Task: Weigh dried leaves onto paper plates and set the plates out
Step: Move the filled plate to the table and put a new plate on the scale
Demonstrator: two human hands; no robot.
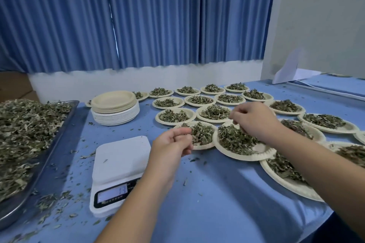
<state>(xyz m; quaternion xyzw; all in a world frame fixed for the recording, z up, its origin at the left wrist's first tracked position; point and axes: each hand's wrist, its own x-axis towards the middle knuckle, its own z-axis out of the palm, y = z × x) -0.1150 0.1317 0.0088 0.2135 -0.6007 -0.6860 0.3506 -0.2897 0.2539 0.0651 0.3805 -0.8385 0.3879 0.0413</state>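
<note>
My right hand reaches over a paper plate heaped with dried leaves, its fingers curled down at the plate's far rim. My left hand hovers with curled fingers at the left rim of a neighbouring filled plate; whether it holds anything is hidden. The white scale in front of my left arm has nothing on its platform, and its display shows 13. A metal tray at the far left holds a big pile of loose dried leaves.
A stack of unused paper plates stands behind the scale. Several filled plates lie in rows from the middle to the right edge. Leaf crumbs dot the blue tablecloth. Blue curtains and a white board stand behind.
</note>
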